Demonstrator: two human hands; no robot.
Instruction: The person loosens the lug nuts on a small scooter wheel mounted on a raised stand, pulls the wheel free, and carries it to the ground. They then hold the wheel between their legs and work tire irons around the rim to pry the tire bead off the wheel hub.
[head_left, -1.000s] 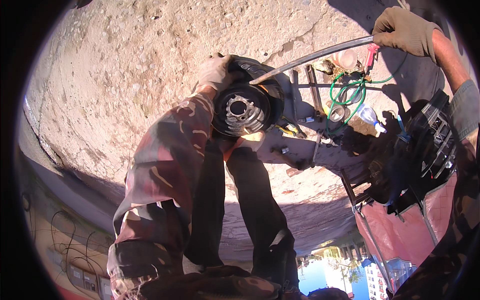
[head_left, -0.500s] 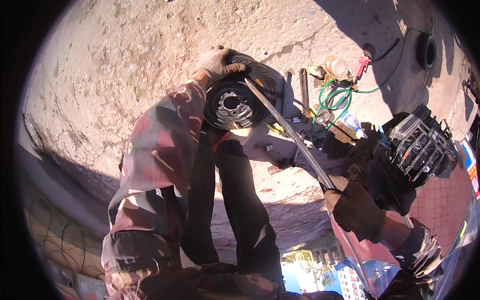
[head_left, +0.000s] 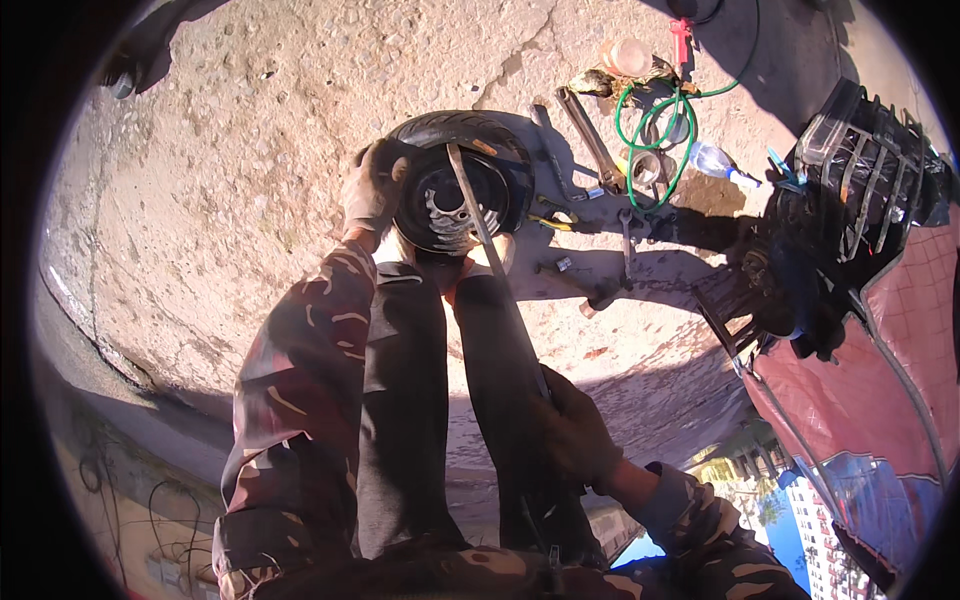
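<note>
A small wheel with a black tire (head_left: 516,165) lies on the ground before my feet. Its dark rim (head_left: 412,226) has a silvery, pierced centre. My gloved left hand (head_left: 374,192) grips the tire at its upper left side, fingers bent over the edge. A long metal pry bar (head_left: 487,243) slants across the wheel. Its far tip sits near the inner edge of the tire, at the top of the rim. My gloved right hand (head_left: 578,428) is closed round the bar's near end, over my right leg. Shadow darkens that hand.
Right of the wheel lie a long steel tool (head_left: 590,138), a wrench (head_left: 627,245), a coiled green hose (head_left: 686,150) with a red handle (head_left: 682,42), and a plastic bottle (head_left: 712,160). Farther right stands a vehicle with a black rack (head_left: 868,180) and red covering (head_left: 910,310).
My right hand has swung the bar leftward and nearer my body, over my leg. My left hand has shifted down the tire's left side. The whole view has turned somewhat.
</note>
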